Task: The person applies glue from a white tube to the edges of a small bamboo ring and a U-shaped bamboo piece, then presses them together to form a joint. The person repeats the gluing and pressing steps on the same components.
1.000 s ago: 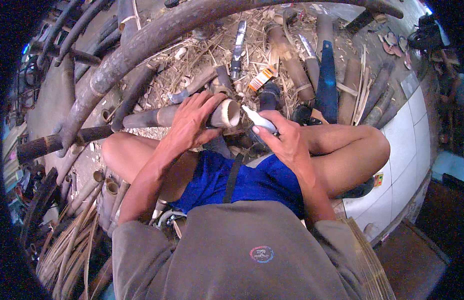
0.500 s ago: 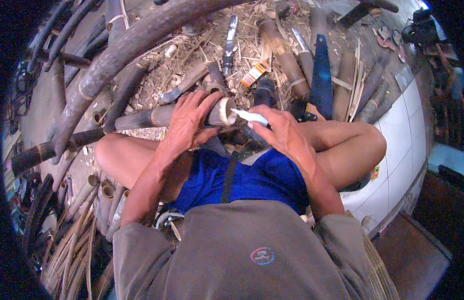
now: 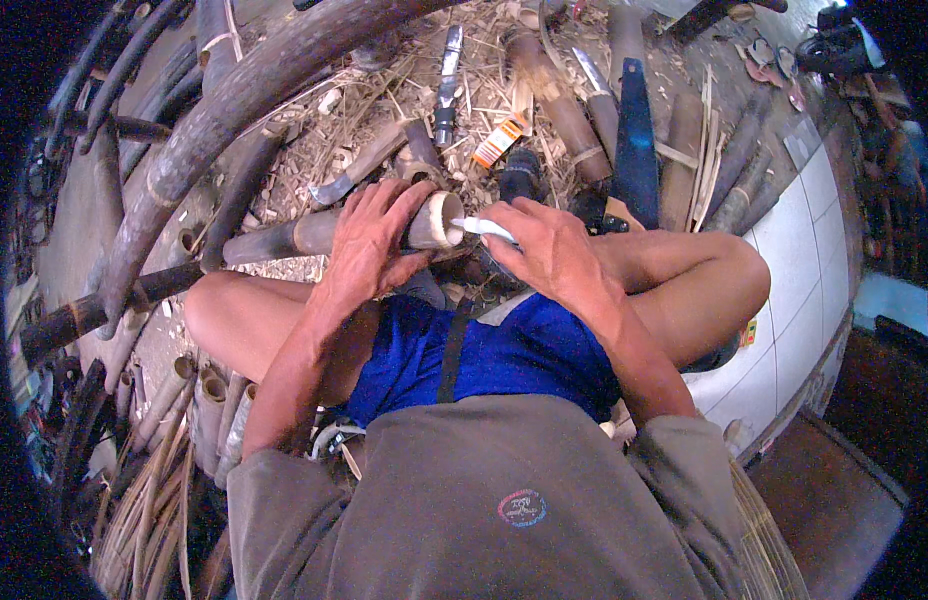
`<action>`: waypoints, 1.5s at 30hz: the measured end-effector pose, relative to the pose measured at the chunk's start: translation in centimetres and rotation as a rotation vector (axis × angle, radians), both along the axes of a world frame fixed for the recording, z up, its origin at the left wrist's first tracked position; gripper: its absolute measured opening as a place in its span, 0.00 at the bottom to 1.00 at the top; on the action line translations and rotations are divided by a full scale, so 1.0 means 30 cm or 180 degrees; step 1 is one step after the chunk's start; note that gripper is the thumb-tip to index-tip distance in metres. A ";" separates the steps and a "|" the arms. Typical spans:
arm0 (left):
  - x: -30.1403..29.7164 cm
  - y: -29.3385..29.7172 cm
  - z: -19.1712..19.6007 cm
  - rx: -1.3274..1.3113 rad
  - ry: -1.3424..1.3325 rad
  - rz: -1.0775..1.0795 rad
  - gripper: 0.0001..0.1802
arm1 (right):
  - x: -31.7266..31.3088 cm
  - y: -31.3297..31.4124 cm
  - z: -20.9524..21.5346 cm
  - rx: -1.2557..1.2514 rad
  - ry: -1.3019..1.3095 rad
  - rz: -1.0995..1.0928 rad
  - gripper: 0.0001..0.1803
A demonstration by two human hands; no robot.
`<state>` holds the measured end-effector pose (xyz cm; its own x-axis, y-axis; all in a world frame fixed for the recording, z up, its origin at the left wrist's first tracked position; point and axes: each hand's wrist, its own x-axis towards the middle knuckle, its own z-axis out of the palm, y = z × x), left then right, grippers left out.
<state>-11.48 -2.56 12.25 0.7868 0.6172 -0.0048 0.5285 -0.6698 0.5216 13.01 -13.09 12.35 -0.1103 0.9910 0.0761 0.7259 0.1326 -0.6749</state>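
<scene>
Sitting cross-legged on a floor strewn with pale shavings (image 3: 384, 110), the person works amid thick dark bamboo poles (image 3: 214, 120), with a blue-bladed handsaw (image 3: 636, 140) lying beyond the knees. Across the lap lies the brown bamboo section with a pale cut end (image 3: 439, 220), its length running off to the person's left. The left hand (image 3: 369, 245) wraps it just behind the cut end, fingers curled tight around the tube. The right hand (image 3: 549, 255) has its fingers pressed together around a small white-tipped tool (image 3: 481, 228), whose tip meets the rim of the cut end. This looks like trimming or marking that rim; the next move probably calls for a steady grip and a slight turn of the tube.
</scene>
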 end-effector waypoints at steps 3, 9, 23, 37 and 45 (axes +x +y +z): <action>0.003 -0.005 -0.005 0.0043 -0.0074 0.0003 0.50 | -0.030 0.011 0.013 -0.0093 -0.0260 0.0012 0.15; -0.001 -0.007 -0.020 0.0140 -0.0246 0.0020 0.49 | -0.043 0.011 0.024 -0.0143 -0.0322 0.0015 0.15; 0.000 -0.007 -0.024 0.0200 -0.0209 -0.0015 0.49 | -0.102 0.059 -0.009 -0.0240 -0.0283 0.0009 0.14; 0.002 -0.003 -0.029 0.0225 -0.0222 0.0029 0.49 | -0.094 0.081 0.007 -0.0434 -0.0272 0.0106 0.14; -0.002 -0.009 -0.043 0.0240 -0.0151 0.0082 0.49 | -0.014 0.015 0.056 -0.0220 -0.0209 -0.0048 0.14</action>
